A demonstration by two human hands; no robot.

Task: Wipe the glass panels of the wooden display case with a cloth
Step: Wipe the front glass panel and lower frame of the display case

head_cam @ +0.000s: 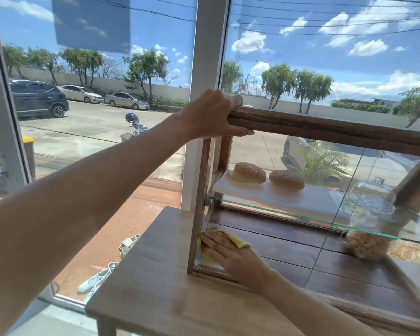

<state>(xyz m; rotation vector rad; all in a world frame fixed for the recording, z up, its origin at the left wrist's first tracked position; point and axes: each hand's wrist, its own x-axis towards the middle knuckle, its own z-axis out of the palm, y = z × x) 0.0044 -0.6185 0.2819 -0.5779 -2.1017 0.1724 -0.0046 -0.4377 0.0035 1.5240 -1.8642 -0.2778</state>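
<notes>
Wooden display case (325, 128) is sitting on a pale wood surface (155, 287), set against a large window (325, 57). The near left corner of the case is facing the camera.

Left hand (214, 115) is gripping the top left corner of the case frame: fingers are curling over the upper edge, thumb is lying along the front of the top rail. The arm is reaching in from the lower left.

Right hand (230, 253) is lying low inside the case, at the bottom of the left side glass panel (210, 229). Fingers are straight and flat, pressing a yellow cloth (230, 238) against the glass near the lower corner post. The cloth is showing above and to the left of the fingers; the rest is hidden under the palm.

Inside the case, a glass shelf (301, 215) is running across at mid height. Two seeded buns (249, 172) are resting on a white board (289, 198) at the back of that level. To the right, a clear glass dome (371, 197) is standing; a pale, crumbly item (366, 246) is sitting lower down near it, blurred, identity unclear.

Outside, beyond the window, parked cars (39, 98), a scooter (134, 124), and trees are showing. Shoes (129, 242) are lying on the ground below.
</notes>
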